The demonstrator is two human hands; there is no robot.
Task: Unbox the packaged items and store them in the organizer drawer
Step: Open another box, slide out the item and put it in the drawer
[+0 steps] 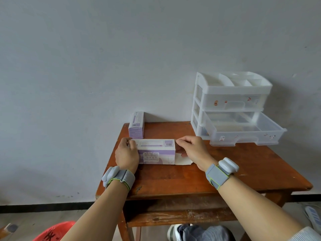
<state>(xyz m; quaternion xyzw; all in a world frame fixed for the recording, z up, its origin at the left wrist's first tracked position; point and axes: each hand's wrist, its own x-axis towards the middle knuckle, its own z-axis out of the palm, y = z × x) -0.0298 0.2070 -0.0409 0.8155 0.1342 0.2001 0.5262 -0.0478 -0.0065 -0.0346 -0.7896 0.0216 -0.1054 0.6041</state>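
A white and purple carton (156, 151) lies lengthwise on the wooden table (182, 180). My left hand (126, 154) grips its left end. At its right end, where a white flap (184, 161) hangs open onto the table, my right hand (192, 150) holds the box with fingers on the flaps. A second, similar purple box (136, 125) stands at the table's back left. The white plastic organizer (231, 101) sits at the back right, its bottom drawer (246, 134) pulled out; the drawer looks empty.
The organizer's top tray has open compartments (232, 80). The table backs onto a grey wall. A red plastic stool (52, 232) is on the floor at lower left. My knee and a shoe (191, 232) show under the table's front edge.
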